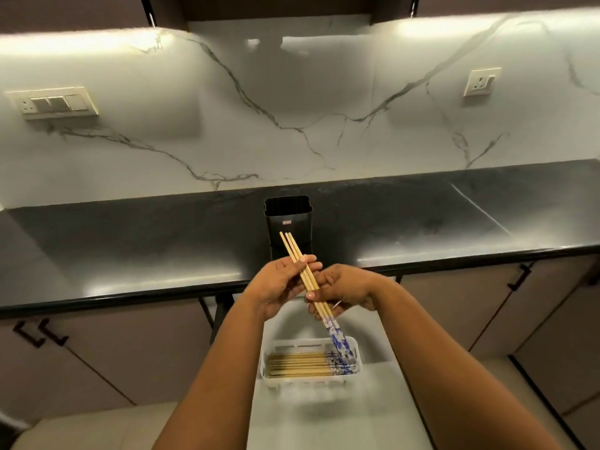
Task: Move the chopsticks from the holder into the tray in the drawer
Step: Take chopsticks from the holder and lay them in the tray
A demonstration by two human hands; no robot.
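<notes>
Here, in the single head view, we saw both hands raised over the open drawer (373,401), sharing a small bundle of chopsticks (303,274). The left hand (279,287) had its fingers curled round the bare wooden shafts with the thumb pressed on top; the right hand (344,292) was pinching the same bundle lower down, just above the blue-and-white patterned ends. The bundle slanted from upper left to lower right, its patterned ends hanging over the right end of the white tray (354,347), though we could not tell whether they touched it. More chopsticks (302,365) already lay flat and lengthwise in that tray. The black holder (287,228) stood upright on the dark countertop (130,248) behind the hands, and we saw nothing sticking out of its mouth.

We judged the sticks light, stiff and smooth, apt to roll or fan apart if held loosely. A grip near the middle of the bundle, fingers wrapped round all of them, seemed soundest, and laying them parallel to those already in the tray should keep them from crossing.

As for writing, we noticed a small pale label near the top of the holder's front face, too blurred to read. We found no other lettering on the tray or the chopsticks.
</notes>
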